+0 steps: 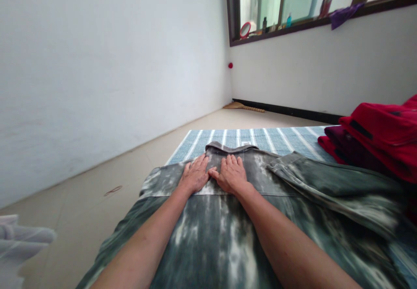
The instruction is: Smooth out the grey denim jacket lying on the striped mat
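At the far left, a white cloth (19, 245) pokes in from the frame edge, cut off, so I can't make out its shape. It lies on the pale floor (81, 158), beside the shirt (208, 245), a grey-green tie-dyed one spread on a blue striped mat (241, 137). The shirt's long axis runs straight away from me, with the collar (228, 147) at the far end, pointing toward the corner of the room; its near end runs past the bottom of the view, hidden from me. My left hand (194, 175) and right hand (230, 175) rest side by side on it, just below the collar, palms down. My fingers (202, 161) are spread flat and released, gripping nothing, and my thumbs nearly touch. A small white label at the collar is too small to read. To the right, a sleeve (332, 189) lies folded across the shirt on a slant, its end lost behind the red clothes (381, 137) stacked at the mat's edge and cut off by the frame. Beyond them, a broom (244, 107) lies in the far corner under a window (280, 2).
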The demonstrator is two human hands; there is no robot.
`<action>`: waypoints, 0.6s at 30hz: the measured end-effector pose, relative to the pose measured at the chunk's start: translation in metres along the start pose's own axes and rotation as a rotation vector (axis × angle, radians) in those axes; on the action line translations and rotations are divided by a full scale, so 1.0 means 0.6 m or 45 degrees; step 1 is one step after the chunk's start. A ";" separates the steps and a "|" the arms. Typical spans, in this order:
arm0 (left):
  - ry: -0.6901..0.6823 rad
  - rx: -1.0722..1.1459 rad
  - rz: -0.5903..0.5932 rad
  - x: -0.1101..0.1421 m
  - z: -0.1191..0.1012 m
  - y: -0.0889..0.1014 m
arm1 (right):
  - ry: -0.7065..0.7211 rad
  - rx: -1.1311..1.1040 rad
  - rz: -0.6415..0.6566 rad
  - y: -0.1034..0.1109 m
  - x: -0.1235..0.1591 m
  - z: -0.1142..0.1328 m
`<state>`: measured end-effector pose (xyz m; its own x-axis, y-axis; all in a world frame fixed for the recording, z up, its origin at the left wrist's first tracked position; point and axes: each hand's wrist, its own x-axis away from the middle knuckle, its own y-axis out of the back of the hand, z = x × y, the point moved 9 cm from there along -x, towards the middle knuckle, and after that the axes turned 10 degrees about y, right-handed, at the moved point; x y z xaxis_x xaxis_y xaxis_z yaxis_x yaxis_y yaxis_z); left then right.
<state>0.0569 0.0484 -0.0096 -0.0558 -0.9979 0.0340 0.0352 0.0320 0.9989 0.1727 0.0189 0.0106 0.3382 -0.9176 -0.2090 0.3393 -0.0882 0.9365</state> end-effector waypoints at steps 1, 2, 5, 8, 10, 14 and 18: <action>-0.001 -0.002 0.002 0.000 0.000 -0.001 | 0.000 0.000 0.001 0.000 0.000 0.000; -0.001 -0.003 0.003 -0.001 0.001 -0.001 | 0.000 -0.001 0.005 0.000 0.000 0.000; -0.002 -0.004 0.008 -0.001 0.001 -0.002 | 0.002 -0.003 0.011 -0.002 0.000 0.000; 0.008 0.003 0.007 -0.001 0.002 -0.002 | 0.003 -0.005 0.005 -0.004 -0.001 -0.001; 0.012 0.006 0.003 -0.001 0.002 -0.001 | 0.003 -0.005 0.005 -0.004 -0.002 -0.001; -0.002 0.003 -0.013 -0.001 0.002 0.000 | 0.001 -0.003 0.002 -0.004 -0.002 -0.001; -0.011 0.011 -0.029 -0.002 0.002 -0.001 | 0.000 -0.003 -0.001 -0.002 -0.001 0.000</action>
<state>0.0557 0.0499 -0.0100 -0.0648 -0.9978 0.0112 0.0254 0.0096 0.9996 0.1722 0.0199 0.0095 0.3382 -0.9174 -0.2096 0.3417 -0.0879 0.9357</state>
